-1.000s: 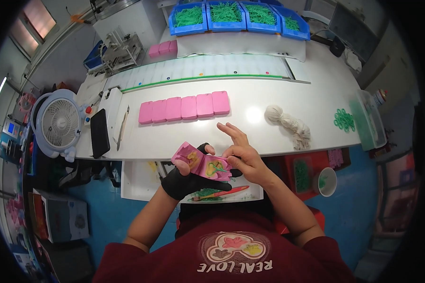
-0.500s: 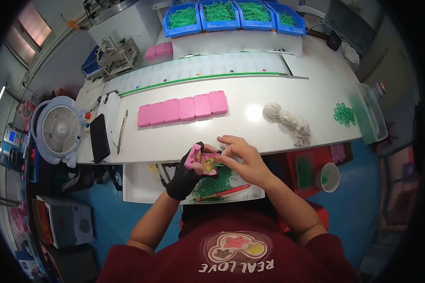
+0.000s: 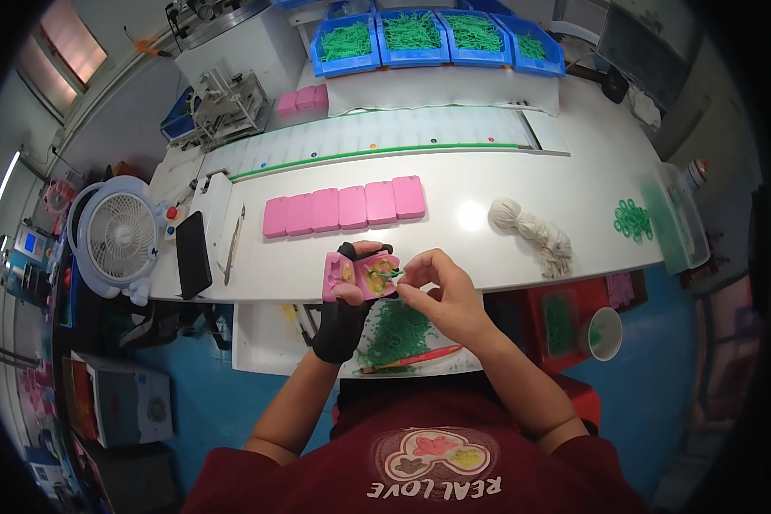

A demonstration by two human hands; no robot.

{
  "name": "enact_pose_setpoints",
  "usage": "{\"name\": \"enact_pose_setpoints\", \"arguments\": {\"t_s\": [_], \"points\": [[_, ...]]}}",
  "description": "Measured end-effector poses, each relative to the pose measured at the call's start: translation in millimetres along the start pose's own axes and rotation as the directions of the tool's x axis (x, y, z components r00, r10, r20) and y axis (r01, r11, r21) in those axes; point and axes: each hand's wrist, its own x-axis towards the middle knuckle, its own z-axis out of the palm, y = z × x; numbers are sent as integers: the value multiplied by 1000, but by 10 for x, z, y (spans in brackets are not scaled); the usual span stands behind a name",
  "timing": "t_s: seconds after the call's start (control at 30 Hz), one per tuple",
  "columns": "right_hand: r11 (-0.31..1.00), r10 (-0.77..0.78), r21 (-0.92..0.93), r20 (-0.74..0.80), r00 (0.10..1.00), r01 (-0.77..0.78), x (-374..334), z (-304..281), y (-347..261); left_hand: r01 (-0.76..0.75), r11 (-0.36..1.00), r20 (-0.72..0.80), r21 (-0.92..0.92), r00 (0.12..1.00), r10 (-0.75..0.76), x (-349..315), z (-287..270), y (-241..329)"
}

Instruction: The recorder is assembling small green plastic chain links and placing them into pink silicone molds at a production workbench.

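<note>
My left hand [image 3: 341,330], in a black glove with bare fingertips, grips a pink mould [image 3: 331,274] spread open into two halves. Yellow-tinted hollows show inside both halves. From the right half a small green moulded piece [image 3: 388,273] sticks out. My bare right hand [image 3: 450,300] has its thumb and forefinger closed at that piece's right end; the fingertips partly cover it. Below the hands, green scraps [image 3: 398,330] and a red pen-shaped tool [image 3: 433,355] lie in the pulled-out white drawer [image 3: 261,338].
A row of pink moulds [image 3: 338,208] lies on the white table. Blue bins [image 3: 413,53] of green pieces stand at the back. Off to the right are a cord bundle [image 3: 531,233] and green rings [image 3: 631,220]; at left, a fan [image 3: 120,236] and a black phone-like slab [image 3: 194,254].
The mould has been opened wider and turned so its inside faces up. The green piece now stands out from it. My right fingers have drawn together at the piece.
</note>
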Motion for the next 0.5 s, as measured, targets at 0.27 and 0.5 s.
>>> {"name": "enact_pose_setpoints", "arguments": {"t_s": [0.27,0.5], "points": [[984,40,176,-12,999,-37,53,183,299,-31,996,-96,-88,995,23,62,89,-151],[989,-119,44,-302,946,139,-69,457,232,-38,981,-169,-192,986,5,86,136,-210]]}}
